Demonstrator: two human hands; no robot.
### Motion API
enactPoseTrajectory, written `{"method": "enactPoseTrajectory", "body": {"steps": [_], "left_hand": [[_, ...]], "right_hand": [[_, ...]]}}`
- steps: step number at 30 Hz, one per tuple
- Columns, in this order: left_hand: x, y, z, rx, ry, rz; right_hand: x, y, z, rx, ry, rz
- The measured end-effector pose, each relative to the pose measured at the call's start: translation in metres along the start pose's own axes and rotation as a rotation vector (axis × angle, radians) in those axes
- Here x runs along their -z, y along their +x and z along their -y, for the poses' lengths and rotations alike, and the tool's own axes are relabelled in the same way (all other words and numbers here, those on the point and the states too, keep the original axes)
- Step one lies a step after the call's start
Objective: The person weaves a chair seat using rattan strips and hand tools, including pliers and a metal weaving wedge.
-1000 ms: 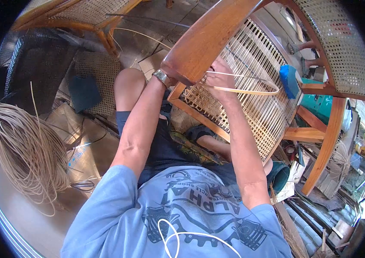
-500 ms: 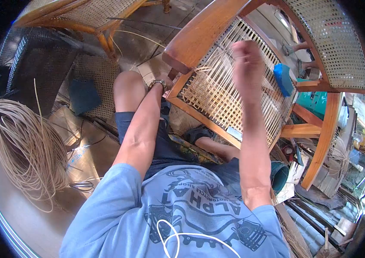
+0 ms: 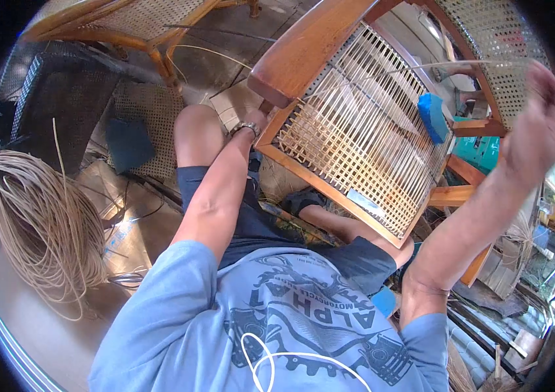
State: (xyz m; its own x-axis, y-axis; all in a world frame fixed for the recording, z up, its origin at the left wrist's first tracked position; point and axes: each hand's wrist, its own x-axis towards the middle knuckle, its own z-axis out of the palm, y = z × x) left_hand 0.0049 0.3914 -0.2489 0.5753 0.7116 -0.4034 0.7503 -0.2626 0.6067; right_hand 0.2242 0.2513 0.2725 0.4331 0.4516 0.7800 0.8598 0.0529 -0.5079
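A wooden chair frame (image 3: 330,191) stands tilted before me, its seat partly woven with cane (image 3: 330,140). Toward my side the weave forms a grid; farther off, mostly parallel strands run across. Raised at the far right, my right hand (image 3: 540,127) is closed on a thin cane strand (image 3: 447,63), which stretches across above the seat toward its left edge. My left hand (image 3: 259,120) is at the left corner of the seat frame, below the armrest (image 3: 310,52); its fingers are hidden. A blue block or pad (image 3: 432,117) sits on the seat's right side.
A big coil of cane (image 3: 39,228) hangs at the left. Another caned piece of furniture (image 3: 153,46) stands at the upper left. A dark green pad (image 3: 129,145) lies on a woven panel. Behind the chair is a green box (image 3: 477,157); wood scraps clutter the right.
My right hand has swung from above the seat out to the far right, drawing the cane strand into a long, nearly straight line. My left hand stays by the seat corner.
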Motion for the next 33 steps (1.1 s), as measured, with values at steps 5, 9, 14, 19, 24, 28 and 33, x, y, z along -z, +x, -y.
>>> {"method": "enactPoseTrajectory", "body": {"steps": [5, 9, 14, 19, 24, 28, 33], "left_hand": [[-0.052, 0.026, 0.057, 0.203, 0.346, 0.242], [0.000, 0.007, 0.008, 0.260, 0.287, 0.220], [0.068, -0.045, -0.058, -0.117, -0.705, -0.009], [0.063, -0.042, -0.047, -0.189, -1.284, 0.279], [0.045, -0.030, -0.028, -0.159, -1.407, 0.457], [0.042, -0.023, -0.022, -0.155, -1.236, 0.328], [0.044, -0.025, -0.035, -0.234, -0.663, -0.089]], "right_hand": [[-0.031, -0.043, -0.033, -0.170, -0.102, 0.297], [-0.025, -0.034, -0.077, -0.346, 0.116, 0.216], [-0.045, -0.102, -0.112, -0.931, 0.335, 0.087], [-0.081, -0.200, -0.062, -0.761, 0.002, 0.862], [-0.094, -0.228, -0.056, -0.646, 0.070, 0.878], [-0.086, -0.226, -0.052, -0.620, 0.101, 0.872], [-0.099, -0.239, -0.062, -0.594, 0.090, 0.808]]}}
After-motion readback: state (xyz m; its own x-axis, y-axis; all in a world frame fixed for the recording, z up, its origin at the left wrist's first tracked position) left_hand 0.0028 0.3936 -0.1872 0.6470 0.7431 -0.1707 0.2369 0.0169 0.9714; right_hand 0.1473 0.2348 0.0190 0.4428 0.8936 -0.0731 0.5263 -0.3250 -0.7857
